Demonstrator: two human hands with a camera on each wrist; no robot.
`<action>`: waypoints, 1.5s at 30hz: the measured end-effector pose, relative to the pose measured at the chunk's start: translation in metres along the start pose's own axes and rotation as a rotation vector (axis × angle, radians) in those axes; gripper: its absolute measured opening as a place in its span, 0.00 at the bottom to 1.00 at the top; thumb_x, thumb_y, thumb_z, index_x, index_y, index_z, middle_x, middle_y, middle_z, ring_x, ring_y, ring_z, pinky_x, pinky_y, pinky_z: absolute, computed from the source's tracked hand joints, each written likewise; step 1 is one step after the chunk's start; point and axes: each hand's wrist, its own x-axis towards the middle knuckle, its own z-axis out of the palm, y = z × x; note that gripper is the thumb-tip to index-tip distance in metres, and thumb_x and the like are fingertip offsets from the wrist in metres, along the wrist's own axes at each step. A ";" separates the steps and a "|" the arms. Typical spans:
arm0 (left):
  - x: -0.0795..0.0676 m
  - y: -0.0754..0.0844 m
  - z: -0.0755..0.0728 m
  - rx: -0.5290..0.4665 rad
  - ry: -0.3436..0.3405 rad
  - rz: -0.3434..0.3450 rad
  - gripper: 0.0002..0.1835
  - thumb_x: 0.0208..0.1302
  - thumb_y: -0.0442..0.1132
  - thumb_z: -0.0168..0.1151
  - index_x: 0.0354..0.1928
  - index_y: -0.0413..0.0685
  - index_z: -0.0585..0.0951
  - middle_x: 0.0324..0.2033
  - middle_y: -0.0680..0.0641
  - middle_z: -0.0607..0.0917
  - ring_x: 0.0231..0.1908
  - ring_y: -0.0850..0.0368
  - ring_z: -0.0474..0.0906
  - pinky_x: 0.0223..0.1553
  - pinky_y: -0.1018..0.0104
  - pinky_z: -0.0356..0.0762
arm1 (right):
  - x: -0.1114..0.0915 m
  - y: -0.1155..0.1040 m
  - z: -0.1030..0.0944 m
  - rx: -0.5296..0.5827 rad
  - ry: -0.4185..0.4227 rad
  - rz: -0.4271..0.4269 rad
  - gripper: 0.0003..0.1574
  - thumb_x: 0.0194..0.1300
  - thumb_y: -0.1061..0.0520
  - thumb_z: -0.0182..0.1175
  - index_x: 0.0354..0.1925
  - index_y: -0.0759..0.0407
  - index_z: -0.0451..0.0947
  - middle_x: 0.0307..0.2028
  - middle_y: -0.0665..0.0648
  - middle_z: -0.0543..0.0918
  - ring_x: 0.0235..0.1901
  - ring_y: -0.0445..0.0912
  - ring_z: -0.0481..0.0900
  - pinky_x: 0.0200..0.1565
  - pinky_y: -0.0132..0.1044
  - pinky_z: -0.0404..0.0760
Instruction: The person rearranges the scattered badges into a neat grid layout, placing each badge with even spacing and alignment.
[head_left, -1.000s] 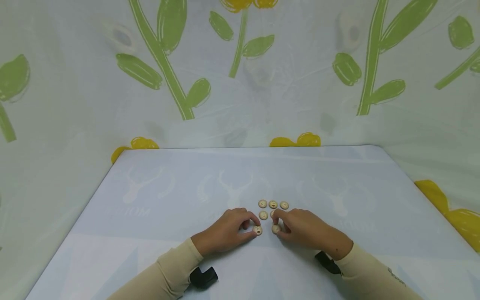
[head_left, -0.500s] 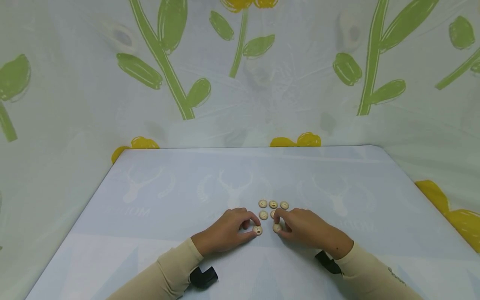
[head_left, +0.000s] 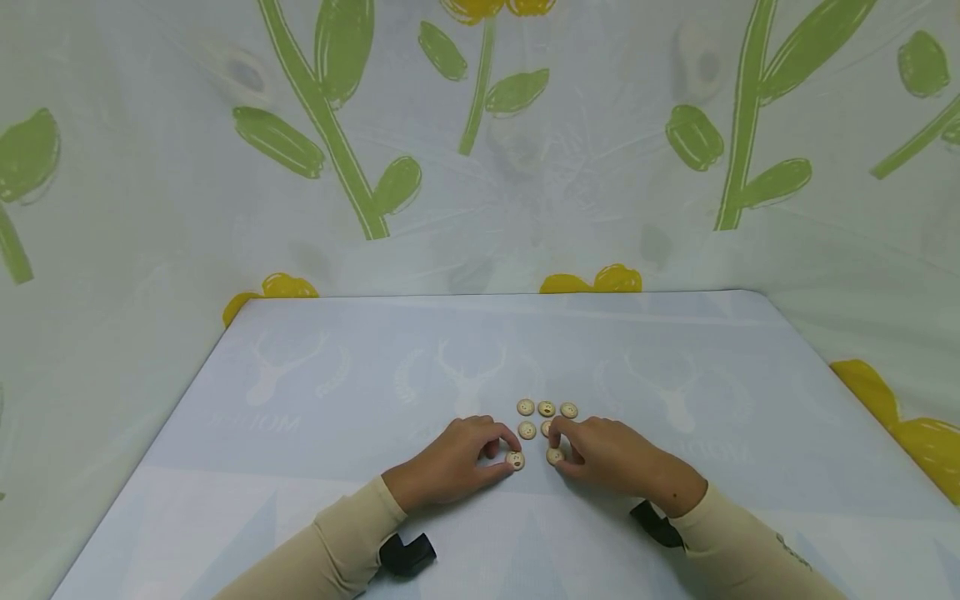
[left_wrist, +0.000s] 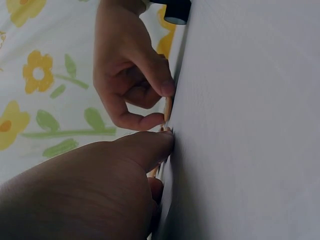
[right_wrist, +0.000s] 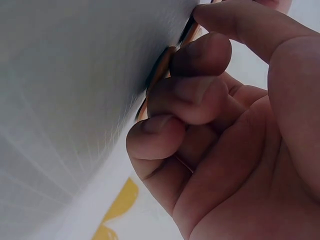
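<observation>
My left hand [head_left: 461, 462] pinches the edge of a small round wooden disc with a face drawn on it [head_left: 515, 461], thumb and forefinger at its rim. Just to the right, my right hand [head_left: 611, 458] pinches a second pale face disc [head_left: 554, 456] between thumb and forefinger. That disc [left_wrist: 168, 107] appears edge-on, close to the tabletop, in the left wrist view. Beyond both hands lie several like discs in two rows, among them a far middle disc [head_left: 546, 409] and a near left one [head_left: 527, 430]. My right forefinger partly covers another disc [head_left: 546, 428].
A pale tabletop [head_left: 360, 367] with faint deer prints lies under the hands. Behind it hangs a white cloth [head_left: 600, 192] with green stems and yellow flowers. Black wrist mounts [head_left: 407, 556] sit below both forearms.
My right hand has shifted its disc very slightly away and to the right, widening the gap to the left disc. The left hand and the other discs stay put.
</observation>
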 end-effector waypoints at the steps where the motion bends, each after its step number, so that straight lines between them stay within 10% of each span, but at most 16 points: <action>1: 0.000 0.000 0.000 -0.001 0.000 -0.001 0.11 0.64 0.45 0.70 0.47 0.59 0.84 0.28 0.59 0.74 0.31 0.67 0.68 0.37 0.72 0.65 | 0.000 0.000 0.000 0.002 -0.001 -0.001 0.11 0.64 0.56 0.67 0.40 0.48 0.73 0.17 0.41 0.68 0.18 0.33 0.63 0.23 0.29 0.65; 45: 0.009 0.014 -0.002 0.173 -0.011 -0.047 0.10 0.65 0.47 0.69 0.46 0.58 0.83 0.24 0.63 0.77 0.26 0.72 0.68 0.38 0.71 0.72 | 0.006 -0.004 0.000 0.011 0.031 -0.047 0.11 0.67 0.51 0.65 0.45 0.48 0.74 0.17 0.41 0.66 0.18 0.33 0.62 0.24 0.30 0.64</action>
